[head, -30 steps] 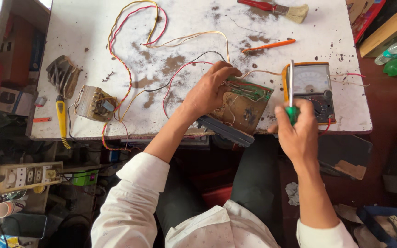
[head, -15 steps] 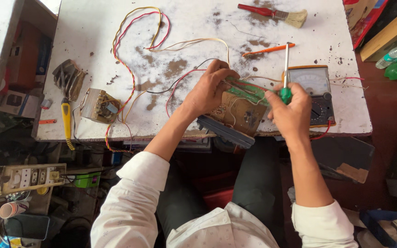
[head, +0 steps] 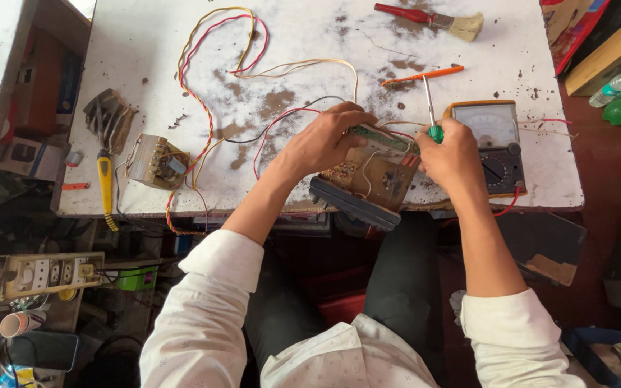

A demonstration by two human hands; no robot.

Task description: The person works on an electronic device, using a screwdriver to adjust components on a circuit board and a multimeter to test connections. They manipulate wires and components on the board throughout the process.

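- Nearest, at the counter's front edge: a brown circuit board [head: 372, 174], tilted, its lower side resting on a dark slab that overhangs the counter [head: 310, 43].
- Left hand [head: 323, 141]: fingers closed over the board's far left edge, steadying it; the grip is unchanged from a moment ago.
- Right hand [head: 454, 154]: fingers wrapped around the green handle of a small screwdriver [head: 431, 115], shaft pointing away from the person. A second ago this hand sat lower and further right, clear of the board; it now touches the board's right edge, so both hands have closed on the same piece and work on it appears to be starting.
- Just beyond the right hand: an analogue meter [head: 494, 140] with an orange rim, partly covered by the hand, lying flat.
- Left of the board, near the edge: a small transformer [head: 156, 162], wires attached, and a yellow-handled tool [head: 105, 179].
- Middle distance: loose red, yellow and black wires [head: 210, 65] looping across the stained white surface towards the board.
- Further back: an orange pen-like tool [head: 425, 74].
- Farthest: a red-handled brush [head: 433, 18].
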